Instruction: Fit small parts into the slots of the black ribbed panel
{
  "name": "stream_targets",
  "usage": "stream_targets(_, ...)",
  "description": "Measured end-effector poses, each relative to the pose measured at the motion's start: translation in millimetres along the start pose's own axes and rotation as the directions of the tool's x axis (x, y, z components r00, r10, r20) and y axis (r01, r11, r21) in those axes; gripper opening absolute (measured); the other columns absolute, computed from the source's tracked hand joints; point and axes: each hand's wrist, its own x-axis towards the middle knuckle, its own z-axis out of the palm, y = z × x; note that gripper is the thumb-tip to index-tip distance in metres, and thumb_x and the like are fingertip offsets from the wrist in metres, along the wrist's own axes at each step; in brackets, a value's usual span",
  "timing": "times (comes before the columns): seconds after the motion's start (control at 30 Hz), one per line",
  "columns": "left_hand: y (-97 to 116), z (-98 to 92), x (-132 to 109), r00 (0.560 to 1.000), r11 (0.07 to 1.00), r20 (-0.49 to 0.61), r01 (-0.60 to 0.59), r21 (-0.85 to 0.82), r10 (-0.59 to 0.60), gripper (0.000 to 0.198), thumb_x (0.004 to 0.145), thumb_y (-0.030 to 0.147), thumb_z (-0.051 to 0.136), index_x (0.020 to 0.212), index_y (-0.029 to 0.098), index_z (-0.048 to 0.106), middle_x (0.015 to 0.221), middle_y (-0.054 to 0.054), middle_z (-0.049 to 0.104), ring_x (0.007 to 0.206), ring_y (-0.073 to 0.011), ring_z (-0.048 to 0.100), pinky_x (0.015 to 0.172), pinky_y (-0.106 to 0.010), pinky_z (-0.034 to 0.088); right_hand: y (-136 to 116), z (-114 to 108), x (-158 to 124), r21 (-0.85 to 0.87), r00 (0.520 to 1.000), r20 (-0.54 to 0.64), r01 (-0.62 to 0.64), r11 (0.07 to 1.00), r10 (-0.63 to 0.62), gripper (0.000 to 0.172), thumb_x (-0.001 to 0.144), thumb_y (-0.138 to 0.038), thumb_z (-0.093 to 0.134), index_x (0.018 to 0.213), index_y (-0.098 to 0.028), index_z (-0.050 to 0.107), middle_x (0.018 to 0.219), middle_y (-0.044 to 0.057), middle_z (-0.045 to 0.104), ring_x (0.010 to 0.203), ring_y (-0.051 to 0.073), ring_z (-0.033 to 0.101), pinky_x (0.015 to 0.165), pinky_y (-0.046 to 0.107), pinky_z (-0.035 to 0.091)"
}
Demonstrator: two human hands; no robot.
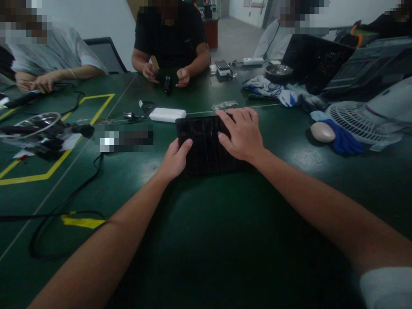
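Observation:
A flat black rectangular tray (206, 150) with grid-like dividing lines lies on the green table in front of me. My left hand (176, 159) grips its left edge, thumb on top and the other fingers hidden beneath or behind. Across its far right part rests my right hand (243, 135), the fingers bent over the far edge and the thumb on the upper face. No separate item shows in the tray's dark divisions. Just beyond its far left corner is a white power strip-like bar (168, 114).
Left are a metal bowl (48, 122), black cables (67, 197) and yellow tape (83, 221). Right are a white fan (360, 122), blue glove (346, 137), pale oval object (322, 132) and black box (317, 62). A person in black (170, 38) sits opposite; others sit at both sides.

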Motion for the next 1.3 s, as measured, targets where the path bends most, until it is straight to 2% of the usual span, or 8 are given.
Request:
stream_targets(0.2, -0.9, -0.5, 1.1, 1.000, 1.000, -0.017, -0.005, 0.009, 0.006, 0.049, 0.088, 0.065, 0.062, 0.093, 0.017, 0.068, 0.092, -0.008, 0.071, 0.092, -0.0283, 0.067, 0.095, -0.045, 0.053, -1.4, -2.1, 0.4, 0.009, 1.000, 0.014, -0.016, 1.000, 0.016, 0.058, 0.098, -0.043, 0.041, 0.151, -0.021, 0.047, 0.138, 0.013, 0.059, 0.127, 0.033, 0.047, 0.114, 0.053, 0.025)
stream_targets(0.5, -2.8, -0.5, 1.5, 1.000, 1.000, -0.006, 0.003, 0.005, -0.003, 0.051, 0.088, 0.065, 0.062, 0.098, 0.016, 0.070, 0.095, -0.009, 0.072, 0.095, -0.0294, 0.067, 0.096, -0.047, 0.053, -1.0, -0.4, 0.1, 0.017, 1.000, 0.004, -0.018, 1.000, 0.018, 0.058, 0.097, -0.046, 0.042, 0.150, -0.021, 0.048, 0.138, 0.013, 0.059, 0.127, 0.033, 0.047, 0.114, 0.053, 0.026)
stream_targets(0.77, -2.4, -0.5, 1.2, 1.000, 0.999, -0.002, 0.004, -0.032, -0.004, 0.047, 0.087, 0.065, 0.064, 0.093, 0.018, 0.067, 0.091, -0.007, 0.070, 0.093, -0.0282, 0.065, 0.094, -0.044, 0.052, -1.3, -1.7, 0.3, 0.013, 1.000, 0.006, -0.021, 1.000, 0.021, 0.058, 0.098, -0.046, 0.041, 0.150, -0.022, 0.048, 0.137, 0.013, 0.060, 0.126, 0.034, 0.048, 0.112, 0.054, 0.027)
stream_targets(1.3, -0.2, -1.0, 0.2, 1.000, 1.000, -0.004, 0.001, 0.024, -0.001, 0.049, 0.089, 0.065, 0.060, 0.097, 0.017, 0.068, 0.097, -0.008, 0.071, 0.095, -0.0288, 0.066, 0.095, -0.045, 0.051, -1.5, -1.4, 0.3, -0.003, 1.000, 0.006, -0.015, 1.000, 0.015, 0.057, 0.100, -0.048, 0.038, 0.150, -0.021, 0.048, 0.137, 0.012, 0.059, 0.126, 0.032, 0.048, 0.113, 0.051, 0.026)
